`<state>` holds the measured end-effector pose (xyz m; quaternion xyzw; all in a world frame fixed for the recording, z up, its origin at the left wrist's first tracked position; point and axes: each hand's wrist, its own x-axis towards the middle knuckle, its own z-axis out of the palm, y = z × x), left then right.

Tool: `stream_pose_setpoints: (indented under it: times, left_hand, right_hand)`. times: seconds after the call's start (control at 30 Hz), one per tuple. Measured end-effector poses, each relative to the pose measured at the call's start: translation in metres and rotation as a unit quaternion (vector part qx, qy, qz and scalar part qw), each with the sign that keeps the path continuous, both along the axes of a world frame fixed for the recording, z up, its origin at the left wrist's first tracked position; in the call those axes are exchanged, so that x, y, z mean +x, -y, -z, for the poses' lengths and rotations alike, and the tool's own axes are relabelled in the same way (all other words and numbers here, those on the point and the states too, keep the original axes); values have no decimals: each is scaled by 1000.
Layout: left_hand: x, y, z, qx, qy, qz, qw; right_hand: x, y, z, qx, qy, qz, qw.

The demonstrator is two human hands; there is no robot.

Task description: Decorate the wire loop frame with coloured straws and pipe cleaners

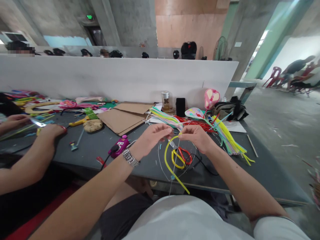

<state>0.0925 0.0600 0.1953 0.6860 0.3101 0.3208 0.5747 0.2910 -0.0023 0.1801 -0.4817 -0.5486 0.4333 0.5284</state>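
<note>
My left hand, with a metal watch on its wrist, pinches the top of a thin wire frame. My right hand is closed at the fingertips on the upper end of a yellow pipe cleaner. That pipe cleaner bows out to the left and hangs down past the table edge. The wire frame dangles below both hands, with a small blue bit at its lower tip. Behind it lie scissors with one red and one yellow handle loop. The exact contact between the fingertips is too small to make out.
Bundles of coloured pipe cleaners lie to the right. Cardboard sheets, a jar and a black phone-like block stand farther back. A purple power socket sits left. A co-worker's hand works beside me at far left.
</note>
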Motion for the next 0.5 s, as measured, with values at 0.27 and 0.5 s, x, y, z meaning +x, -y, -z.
stream_pose_setpoints:
  times: [0.27,0.5]
  left_hand:
    - [-44,25,11,153,31,-264,952]
    - [-24,41,23,358,-121,-150,914]
  right_hand:
    - [15,-6,8,-2,25,32,999]
    - [16,-5,10,4,30,8,1000]
